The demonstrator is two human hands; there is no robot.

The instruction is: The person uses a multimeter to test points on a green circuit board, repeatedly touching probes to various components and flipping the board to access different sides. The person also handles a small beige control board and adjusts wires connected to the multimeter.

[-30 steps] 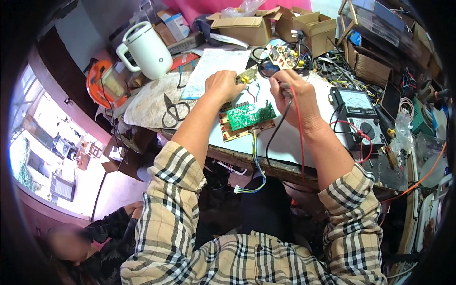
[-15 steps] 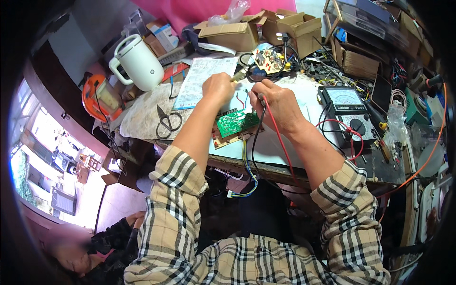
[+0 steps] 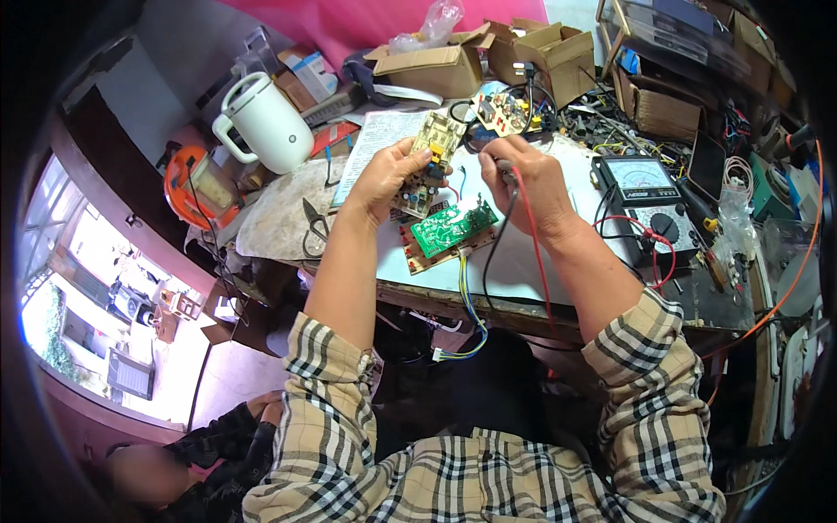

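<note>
My left hand point(image 3: 384, 181) grips a pale circuit board point(image 3: 438, 132) by its edge, thumb on the component side, and holds it tilted above the bench. Closed around the test probes point(image 3: 506, 165) is my right hand point(image 3: 539, 187), just right of that board; red and black leads trail down from it. Between and below my hands lies a green circuit board point(image 3: 446, 230) on top of a tan board point(image 3: 420, 261). A bundle of coloured wires point(image 3: 473, 318) with a white plug hangs from it over the bench edge. The analog multimeter point(image 3: 652, 205) stands to the right.
Scissors point(image 3: 315, 228) and a printed sheet point(image 3: 375, 131) lie left on the bench. Behind are a white kettle-like jug point(image 3: 269, 126), cardboard boxes point(image 3: 432, 70) and another circuit board point(image 3: 504, 112). Loose parts point(image 3: 602, 126) crowd the back right. A person point(image 3: 218, 444) sits at lower left.
The pale circuit board has come up into view in my left hand, face toward me. My right hand has moved slightly right, away from the green board, still with the probes.
</note>
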